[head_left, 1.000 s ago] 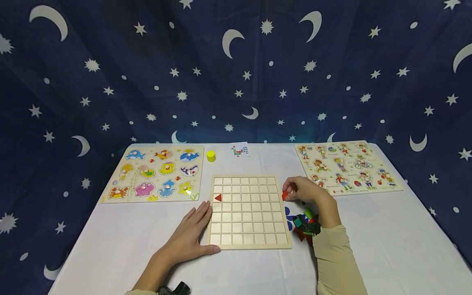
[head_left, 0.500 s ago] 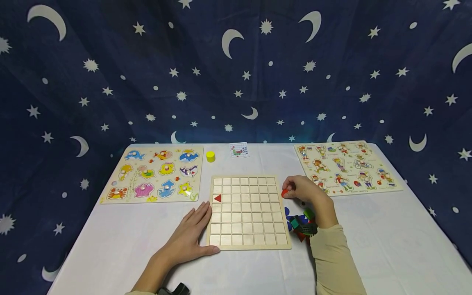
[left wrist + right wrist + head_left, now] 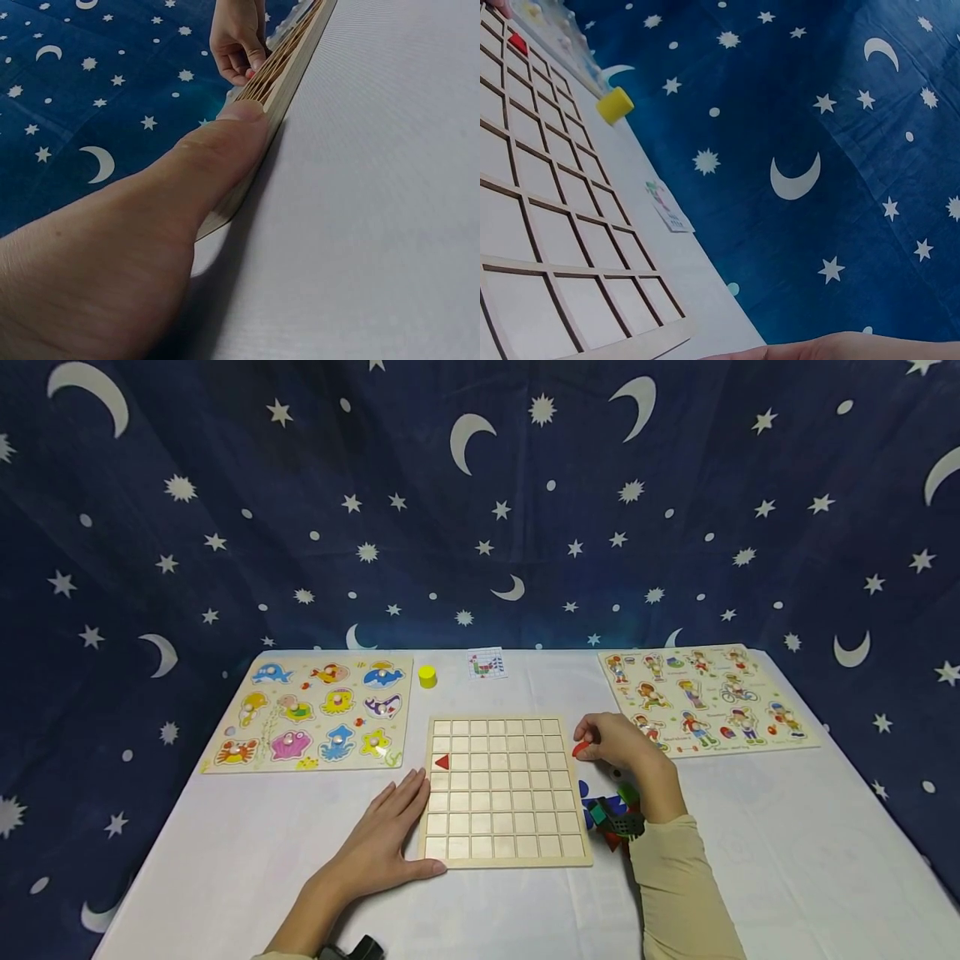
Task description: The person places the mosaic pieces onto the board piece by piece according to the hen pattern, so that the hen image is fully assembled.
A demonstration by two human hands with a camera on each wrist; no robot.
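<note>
A wooden grid board (image 3: 504,804) lies flat in the middle of the table. One red triangle (image 3: 442,762) sits in a cell of its leftmost column and also shows at the far side of the board in the right wrist view. My left hand (image 3: 386,835) rests along the board's left edge, fingers straight and thumb at the near corner. Just off the board's right edge, my right hand (image 3: 618,745) pinches a small red piece (image 3: 581,749) between thumb and fingers. That piece's full shape is hidden. In the left wrist view, my left thumb (image 3: 217,154) lies against the board's side.
Blue pieces (image 3: 584,789), a green piece (image 3: 628,794) and red pieces (image 3: 612,841) lie under my right wrist. Behind the board are a yellow cylinder (image 3: 427,677) and a pattern card (image 3: 487,663). A sea-animal puzzle (image 3: 393,739) and a sports-figure puzzle (image 3: 757,685) flank it.
The red piece has turned within my right hand's fingers, showing a narrower side now. That hand has shifted slightly left and away from me. My left hand and the board stay in place.
</note>
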